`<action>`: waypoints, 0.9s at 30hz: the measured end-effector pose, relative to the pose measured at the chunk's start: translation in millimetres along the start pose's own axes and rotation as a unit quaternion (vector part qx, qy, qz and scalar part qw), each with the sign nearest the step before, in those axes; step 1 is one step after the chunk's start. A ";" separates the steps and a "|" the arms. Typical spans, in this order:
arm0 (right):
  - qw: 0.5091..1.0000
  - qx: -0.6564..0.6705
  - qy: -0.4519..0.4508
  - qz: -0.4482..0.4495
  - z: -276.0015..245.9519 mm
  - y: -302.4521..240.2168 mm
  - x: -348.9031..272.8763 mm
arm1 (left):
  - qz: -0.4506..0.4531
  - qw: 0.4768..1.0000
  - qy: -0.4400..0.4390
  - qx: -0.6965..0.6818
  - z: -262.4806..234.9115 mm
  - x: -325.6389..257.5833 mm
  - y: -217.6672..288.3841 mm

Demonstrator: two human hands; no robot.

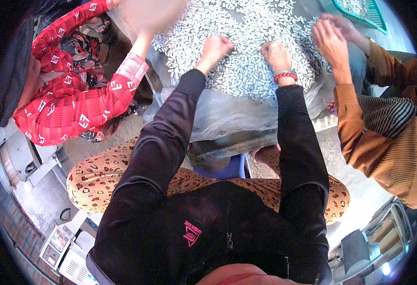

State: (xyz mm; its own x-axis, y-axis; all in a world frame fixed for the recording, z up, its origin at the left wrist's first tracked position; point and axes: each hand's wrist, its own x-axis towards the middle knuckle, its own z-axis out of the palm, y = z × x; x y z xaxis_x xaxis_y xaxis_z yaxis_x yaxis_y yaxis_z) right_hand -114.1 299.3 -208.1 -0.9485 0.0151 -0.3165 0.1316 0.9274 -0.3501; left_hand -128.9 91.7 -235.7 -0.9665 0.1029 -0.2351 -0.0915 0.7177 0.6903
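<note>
Small white capsule-shaped pieces (251, 78) lie spread thickly over a table covered with clear plastic sheeting (232, 111). My left hand (215, 50) rests low over them with its fingers curled together; anything in the fingers is too small or hidden to make out. To its right, my right hand (278, 56), with a red bead bracelet (285, 76) at the wrist, is also closed, its fingertips down at the pieces. What it holds, if anything, cannot be seen. A band of loose pieces lies between my two hands.
A co-worker in a red checked shirt (82, 107) sits at the left. At the right, another person's hands (332, 40) meet above the table edge. A green plastic basket (377, 16) with white pieces stands at the far right. Machines (58, 242) are behind me.
</note>
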 end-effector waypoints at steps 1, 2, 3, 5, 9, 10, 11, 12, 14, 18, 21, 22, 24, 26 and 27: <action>1.000 0.003 -0.010 -0.018 7.1 -2.4 -5.7 | -0.023 0.999 0.045 -0.016 -7.9 0.9 -6.3; 0.999 0.008 -0.019 -0.033 10.8 -2.5 -12.2 | 0.013 0.999 0.027 0.017 -16.3 -0.7 -6.3; 0.999 0.012 -0.022 -0.037 12.5 -0.1 -18.4 | 0.049 0.998 0.009 0.049 -20.6 -2.7 -4.1; 0.998 0.026 -0.027 -0.052 13.6 -5.0 -30.3 | 0.182 0.980 -0.005 0.085 -22.0 -6.0 -0.1; 0.994 0.026 -0.082 -0.067 13.2 -7.0 -51.8 | 0.198 0.970 -0.085 0.110 -19.0 1.3 -6.4; 0.990 0.054 -0.100 -0.082 2.8 -9.9 -60.0 | 0.193 0.968 -0.047 0.155 -23.1 8.0 -15.6; 0.994 0.070 -0.061 -0.061 -1.0 -7.9 -59.4 | 0.162 0.980 -0.017 0.119 -30.9 15.9 -24.7; 0.995 0.086 -0.022 -0.040 -3.9 -5.8 -58.5 | 0.146 0.979 0.035 0.137 -40.4 20.3 -35.6; 0.994 0.081 0.073 0.022 -8.2 -0.9 -53.8 | 0.135 0.974 0.084 0.163 -46.8 20.2 -28.3; 0.993 -0.008 0.103 -0.052 -2.4 7.1 -17.0 | 0.131 0.980 0.043 0.144 -56.1 14.2 -9.4; 0.989 -0.121 0.040 -0.071 15.5 9.0 4.1 | 0.147 0.978 -0.085 0.118 -61.1 17.7 5.2; 0.990 -0.110 0.059 -0.070 16.7 -6.3 -0.9 | 0.102 0.985 -0.099 0.102 -71.9 24.7 -9.5; 0.992 -0.088 0.057 -0.071 22.1 -10.8 -1.2 | 0.041 0.992 -0.095 0.066 -85.5 31.4 -22.8; 0.992 -0.057 0.069 -0.089 16.1 -22.3 -8.6 | 0.035 0.994 -0.080 0.062 -97.7 30.6 -32.7; 0.993 -0.057 0.062 -0.078 16.8 -26.1 -7.2 | 0.052 0.993 -0.104 0.036 -92.6 26.7 -42.6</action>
State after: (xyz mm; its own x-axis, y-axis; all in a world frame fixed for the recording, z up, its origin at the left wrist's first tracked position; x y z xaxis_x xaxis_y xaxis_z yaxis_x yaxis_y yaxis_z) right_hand -105.8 268.8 -211.5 -0.9840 -0.0920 -0.1523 -0.0458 0.9581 -0.2827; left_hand -173.0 0.1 -208.0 -0.8985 0.3146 -0.3062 0.0314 0.7418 0.6699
